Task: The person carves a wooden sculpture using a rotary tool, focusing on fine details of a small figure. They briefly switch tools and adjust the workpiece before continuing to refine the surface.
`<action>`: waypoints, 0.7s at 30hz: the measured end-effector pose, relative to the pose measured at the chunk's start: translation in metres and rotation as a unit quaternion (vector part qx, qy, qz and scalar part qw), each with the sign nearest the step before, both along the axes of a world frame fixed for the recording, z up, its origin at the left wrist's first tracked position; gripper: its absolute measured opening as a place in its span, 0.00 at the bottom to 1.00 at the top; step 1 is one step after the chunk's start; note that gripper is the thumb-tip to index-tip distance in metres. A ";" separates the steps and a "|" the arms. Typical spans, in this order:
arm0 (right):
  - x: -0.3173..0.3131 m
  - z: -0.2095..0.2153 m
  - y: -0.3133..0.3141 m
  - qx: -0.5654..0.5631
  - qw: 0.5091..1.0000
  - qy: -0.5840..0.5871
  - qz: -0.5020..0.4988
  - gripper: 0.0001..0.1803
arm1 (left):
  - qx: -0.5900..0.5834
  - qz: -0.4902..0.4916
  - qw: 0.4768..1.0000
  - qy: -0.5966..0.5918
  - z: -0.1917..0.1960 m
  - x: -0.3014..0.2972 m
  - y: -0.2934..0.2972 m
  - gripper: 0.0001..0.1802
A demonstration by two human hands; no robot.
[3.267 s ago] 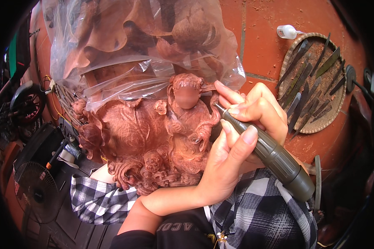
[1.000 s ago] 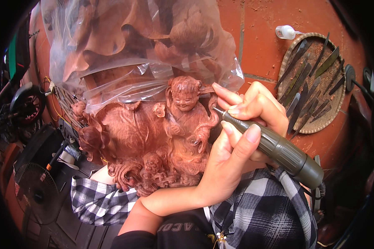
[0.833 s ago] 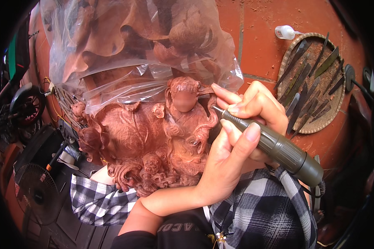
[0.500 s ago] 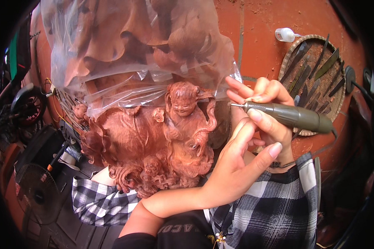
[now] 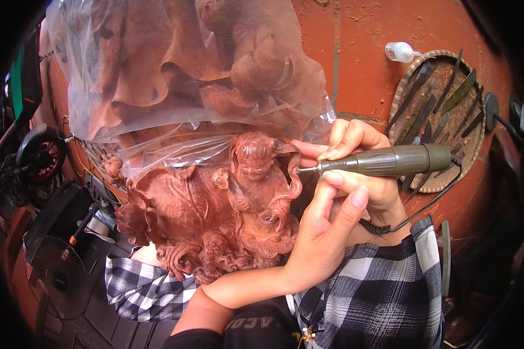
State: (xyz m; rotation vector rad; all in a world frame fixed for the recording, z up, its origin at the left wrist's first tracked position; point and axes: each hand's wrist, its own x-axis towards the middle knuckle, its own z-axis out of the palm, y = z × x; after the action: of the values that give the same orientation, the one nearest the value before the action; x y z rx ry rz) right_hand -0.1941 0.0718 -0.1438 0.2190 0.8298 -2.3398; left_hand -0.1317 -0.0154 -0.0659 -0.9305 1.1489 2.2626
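A reddish-brown wood carving (image 5: 180, 198) rests close in front of me, with a smiling child figure (image 5: 253, 166) at its right side. My right hand (image 5: 361, 145) grips an olive-green rotary carving tool (image 5: 396, 160), fingers above it and thumb below. The tool lies almost level. Its thin metal bit points left, at the curling ribbon beside the figure's head; contact cannot be made out. My left hand (image 5: 323, 232) reaches across below the right one, thumb spread and fingers stretched up near the tool. Some of its fingers are partly hidden.
Clear plastic sheeting (image 5: 186, 104) covers the carving's upper part. A round woven tray (image 5: 480, 125) at the right holds several dark blades, with a white squeeze bottle (image 5: 400, 52) beside it. The tool's coiled cord (image 5: 375, 228) hangs by my right wrist. A fan (image 5: 58, 279) stands lower left.
My right hand has brought the tool left and turned it nearly level, its bit now by the ribbon. My left hand has shifted slightly left. The carving sits a little lower in view.
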 end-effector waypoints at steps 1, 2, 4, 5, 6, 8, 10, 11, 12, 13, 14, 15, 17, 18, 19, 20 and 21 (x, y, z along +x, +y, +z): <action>0.000 0.001 0.000 0.002 1.000 -0.001 0.003 0.08 | -0.004 -0.016 1.000 -0.002 0.000 0.000 -0.001 0.24; -0.001 0.001 0.001 0.005 1.000 -0.002 0.006 0.08 | -0.001 -0.010 1.000 0.001 0.000 0.000 0.000 0.24; -0.001 0.001 0.000 0.008 1.000 0.004 0.009 0.08 | 0.003 0.003 1.000 0.006 -0.001 0.002 0.001 0.24; 0.000 0.001 0.000 0.010 1.000 0.011 0.010 0.08 | 0.003 0.010 1.000 0.006 -0.001 0.002 0.001 0.24; 0.000 0.000 -0.001 0.011 1.000 0.018 0.011 0.08 | 0.002 0.018 1.000 0.005 -0.001 0.002 0.002 0.24; 0.001 -0.002 -0.001 0.010 0.999 0.035 0.007 0.07 | 0.001 0.023 1.000 0.003 -0.001 0.003 0.002 0.24; 0.000 -0.003 -0.001 0.012 0.999 0.046 0.008 0.07 | 0.003 0.016 1.000 0.002 -0.003 0.005 0.000 0.24; -0.001 -0.002 -0.001 0.014 0.999 0.048 0.011 0.07 | 0.006 0.025 1.000 -0.001 -0.002 0.004 0.001 0.24; -0.001 -0.002 -0.001 0.015 0.998 0.051 0.014 0.07 | 0.007 0.034 0.999 -0.004 0.000 0.003 0.002 0.23; -0.001 -0.002 -0.001 0.015 0.999 0.049 0.017 0.07 | 0.008 0.042 0.999 -0.007 0.000 0.002 0.002 0.23; -0.001 -0.002 -0.001 0.015 0.999 0.047 0.020 0.07 | 0.012 0.040 0.999 -0.006 0.000 0.003 0.001 0.22; -0.001 -0.002 0.000 0.017 0.999 0.046 0.021 0.07 | 0.017 0.036 0.999 -0.004 -0.001 0.004 0.001 0.22; -0.001 -0.002 0.001 0.014 0.999 0.044 0.019 0.07 | 0.023 0.038 0.999 -0.004 0.000 0.003 0.002 0.20; -0.001 -0.003 0.001 0.009 0.999 0.042 0.019 0.07 | 0.019 0.044 0.999 -0.006 0.000 0.002 0.004 0.19; -0.001 -0.004 0.001 0.006 0.999 0.039 0.020 0.07 | 0.016 0.051 0.999 -0.009 0.001 0.001 0.005 0.18; -0.001 -0.005 0.001 0.002 0.999 0.035 0.020 0.07 | 0.015 0.048 0.999 -0.005 0.000 0.002 0.005 0.17; -0.001 -0.004 0.001 0.002 0.999 0.033 0.020 0.07 | 0.017 0.045 0.999 -0.001 -0.001 0.003 0.004 0.17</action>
State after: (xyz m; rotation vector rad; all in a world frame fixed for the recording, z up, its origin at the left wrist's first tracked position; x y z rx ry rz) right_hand -0.1947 0.0732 -0.1483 0.1259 0.8621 -2.3182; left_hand -0.1287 -0.0110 -0.0665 -0.9891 1.0842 2.3443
